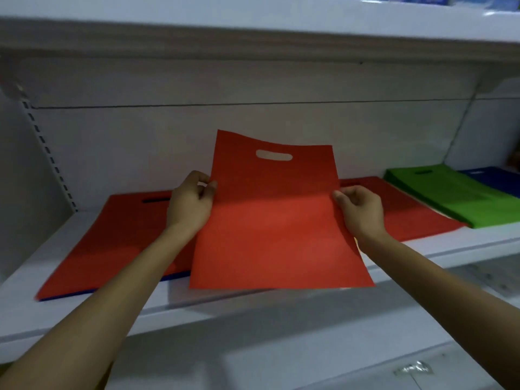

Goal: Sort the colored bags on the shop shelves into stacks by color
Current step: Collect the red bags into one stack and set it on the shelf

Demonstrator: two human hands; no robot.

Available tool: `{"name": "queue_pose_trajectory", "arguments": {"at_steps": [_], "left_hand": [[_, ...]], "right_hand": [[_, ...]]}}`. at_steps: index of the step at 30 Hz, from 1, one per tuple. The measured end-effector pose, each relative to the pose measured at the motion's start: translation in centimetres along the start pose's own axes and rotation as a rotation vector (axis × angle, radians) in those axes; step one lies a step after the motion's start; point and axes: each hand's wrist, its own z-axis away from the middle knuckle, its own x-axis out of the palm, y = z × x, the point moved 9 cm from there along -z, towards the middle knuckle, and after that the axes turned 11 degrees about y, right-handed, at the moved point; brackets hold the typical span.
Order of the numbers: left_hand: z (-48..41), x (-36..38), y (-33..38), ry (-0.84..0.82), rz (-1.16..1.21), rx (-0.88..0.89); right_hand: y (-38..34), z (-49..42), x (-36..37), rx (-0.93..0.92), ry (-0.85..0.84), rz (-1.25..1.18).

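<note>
Covered and cropped
The raised flat red fabric bag hides part of the left red bag and the right red bag; a blue bag beneath the left one shows only a sliver; the dark blue bag runs off the right edge.

My left forearm comes in from 7 o'clock and runs up toward 1 o'clock. My right forearm comes in from 4 o'clock and runs toward 10 o'clock. Both arms are bare and stretched nearly straight, wrists about level with each other. My left hand shows its back, fingers curled, pinching the 9 o'clock edge of the flat red fabric bag with a cut-out handle. My right hand pinches the 3 o'clock edge likewise, fingers curled.
</note>
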Motion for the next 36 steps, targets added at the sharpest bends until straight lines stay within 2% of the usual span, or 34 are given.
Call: {"name": "queue_pose_trajectory", "arguments": {"at_steps": [4,9,15,20,25,36], "left_hand": [[3.7,4.5,4.6,-0.125,0.022,-0.008],[8.7,9.3,7.9,-0.284,0.149,-0.110],[11.6,13.3,10.9,-0.351,0.145,-0.132],[11.4,16.1,12.3,-0.360,0.098,-0.129],[8.8,19.6,12.7,-0.368,0.044,-0.136],[4.9,28.8,10.5,-0.456,0.005,-0.151]], "right_hand": [[1.8,-1.4,-7.7,0.039,0.025,0.004],[4.8,-3.0,-14.9,0.139,0.011,0.020],[7.3,-4.5,-20.0,0.187,0.026,0.034],[8.8,-7.3,-21.5,0.228,0.024,0.040],[7.2,-12.8,-20.6,0.225,-0.045,0.094],[8.5,-20.8,-18.8,0.132,-0.073,0.263]]}}
